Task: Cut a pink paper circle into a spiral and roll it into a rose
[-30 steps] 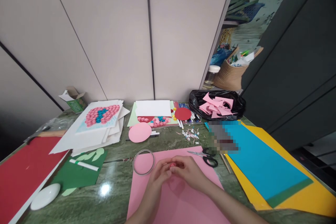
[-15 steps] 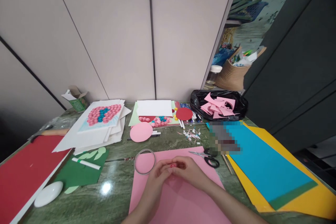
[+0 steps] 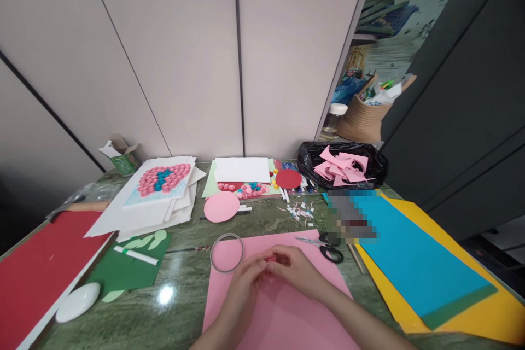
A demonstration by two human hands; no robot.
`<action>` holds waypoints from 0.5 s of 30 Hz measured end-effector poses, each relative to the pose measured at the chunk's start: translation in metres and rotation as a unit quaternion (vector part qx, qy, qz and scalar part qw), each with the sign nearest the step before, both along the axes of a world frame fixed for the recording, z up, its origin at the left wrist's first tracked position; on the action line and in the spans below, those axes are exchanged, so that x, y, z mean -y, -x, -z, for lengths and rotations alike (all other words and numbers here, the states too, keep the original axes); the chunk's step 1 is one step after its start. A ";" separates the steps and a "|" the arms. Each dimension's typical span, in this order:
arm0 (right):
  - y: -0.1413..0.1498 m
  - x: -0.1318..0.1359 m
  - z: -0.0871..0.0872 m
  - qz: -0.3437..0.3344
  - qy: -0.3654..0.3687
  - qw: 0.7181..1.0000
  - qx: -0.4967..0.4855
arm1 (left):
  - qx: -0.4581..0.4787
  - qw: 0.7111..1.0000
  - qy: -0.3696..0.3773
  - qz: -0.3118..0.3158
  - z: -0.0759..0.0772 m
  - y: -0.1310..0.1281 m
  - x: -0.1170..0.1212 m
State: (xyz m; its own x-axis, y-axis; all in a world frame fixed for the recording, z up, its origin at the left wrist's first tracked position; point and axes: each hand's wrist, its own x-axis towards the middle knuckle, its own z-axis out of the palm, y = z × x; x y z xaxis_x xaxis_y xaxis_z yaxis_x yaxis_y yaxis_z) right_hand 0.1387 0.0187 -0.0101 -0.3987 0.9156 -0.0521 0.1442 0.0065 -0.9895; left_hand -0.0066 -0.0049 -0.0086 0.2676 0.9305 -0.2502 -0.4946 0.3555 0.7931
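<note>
Both hands meet over a large pink sheet of paper (image 3: 279,322). Between their fingertips is a small red paper roll (image 3: 271,258), mostly covered by the fingers. My left hand (image 3: 248,274) pinches it from the left, thumb on top. From the right, my right hand (image 3: 296,269) closes its thumb and fingers on the same roll. A clear tape-like ring (image 3: 211,254) lies on the sheet's upper left corner, close to my left hand. Black-handled scissors (image 3: 331,253) rest at the upper right corner, beyond my right hand.
Behind lie paper scraps (image 3: 301,211), a pink paper circle (image 3: 221,207) and a red circle (image 3: 288,179). A black bag (image 3: 307,161) holds pink offcuts. Blue card (image 3: 414,251) lies right; green paper (image 3: 127,276), a white mouse-shaped object (image 3: 77,302) and flower artwork (image 3: 164,180) sit left.
The fingers have shifted slightly around the red paper roll, both hands staying together over the pink sheet. The whole view has moved very slightly.
</note>
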 end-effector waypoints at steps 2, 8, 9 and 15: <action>0.000 0.000 -0.001 0.004 -0.004 1.000 0.008 | -0.008 1.000 -0.004 0.003 0.001 0.000 0.000; -0.002 -0.001 -0.002 0.019 -0.023 0.999 0.030 | -0.009 1.000 -0.002 0.001 -0.005 -0.001 0.001; -0.002 -0.001 -0.002 0.020 -0.026 0.999 0.032 | -0.008 1.000 -0.002 0.000 -0.006 -0.001 0.002; 0.000 0.000 -0.005 0.030 -0.036 0.998 0.035 | 0.015 1.000 -0.002 -0.006 -0.006 -0.001 0.003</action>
State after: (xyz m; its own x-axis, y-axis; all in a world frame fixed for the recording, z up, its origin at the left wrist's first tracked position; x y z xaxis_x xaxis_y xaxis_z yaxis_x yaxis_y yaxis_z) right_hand 0.1388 0.0184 -0.0054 -0.3417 0.9397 -0.0110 0.2144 0.0666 -0.9745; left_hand -0.0051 -0.0079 -0.0031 0.2632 0.9349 -0.2382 -0.5226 0.3456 0.7794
